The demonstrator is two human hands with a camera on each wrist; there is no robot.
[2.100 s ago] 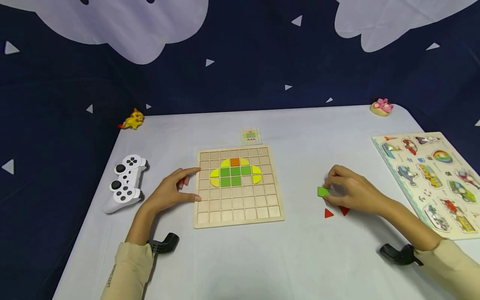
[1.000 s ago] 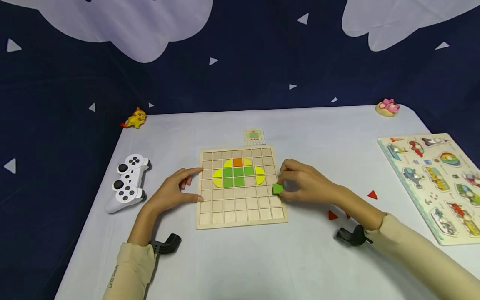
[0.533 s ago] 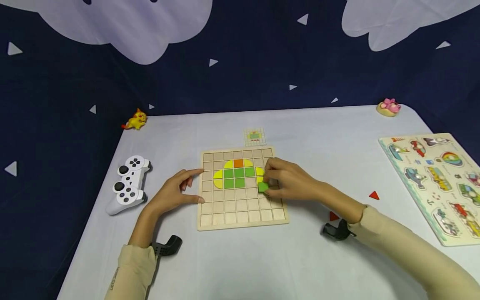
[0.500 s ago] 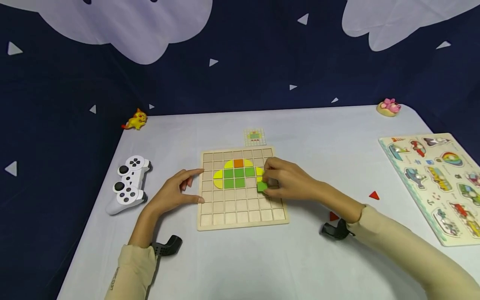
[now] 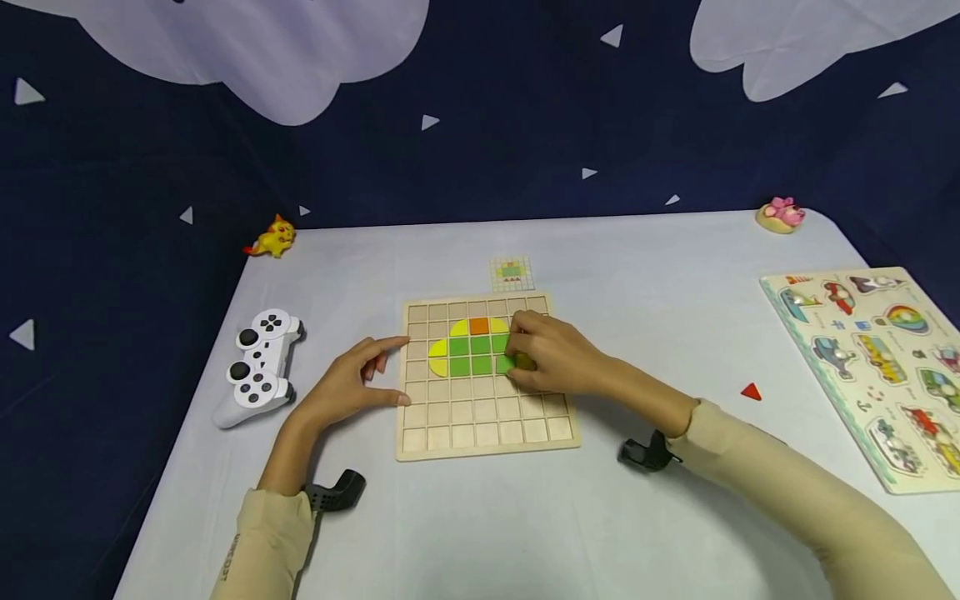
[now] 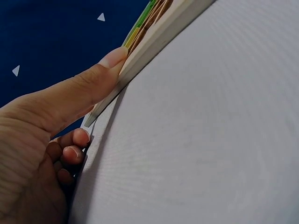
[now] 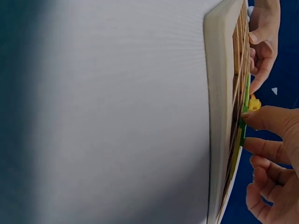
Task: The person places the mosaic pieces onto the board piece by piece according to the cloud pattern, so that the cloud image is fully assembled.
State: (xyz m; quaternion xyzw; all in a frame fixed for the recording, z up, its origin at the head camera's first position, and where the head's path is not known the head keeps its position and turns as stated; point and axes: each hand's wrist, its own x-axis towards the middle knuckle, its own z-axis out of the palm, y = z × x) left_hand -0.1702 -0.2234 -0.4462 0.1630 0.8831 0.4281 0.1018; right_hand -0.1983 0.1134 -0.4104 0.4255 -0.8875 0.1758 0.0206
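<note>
At frame centre: a wooden grid board (image 5: 486,429) lies on the table (image 5: 600,533).
Right hand: the right hand (image 5: 558,358) is over the board's right middle, its fingers (image 5: 525,329) curled and pinching a green tile (image 5: 506,363) that sits at the cell just right of the green block.
Left hand: the left hand (image 5: 348,385) rests on the table at the board's left edge, fingers loosely spread, thumb pressed against the rim; it holds nothing.
Pattern: an orange square (image 5: 478,326) tops the shape, green squares (image 5: 470,357) fill its middle, yellow curved pieces (image 5: 438,357) flank the left; the right flank is hidden under the hand.
Progress: judging by the small picture card (image 5: 512,272) above the board, the upper body looks nearly filled; the lower rows are bare wood, so some work seems left.
Spare: one red triangle (image 5: 751,391) lies right of centre, well apart from the board.
Left of frame: a white gamepad (image 5: 257,367) and a yellow figure (image 5: 272,237).
Right of frame: a peg puzzle (image 5: 873,358) and a pink toy (image 5: 780,215).
</note>
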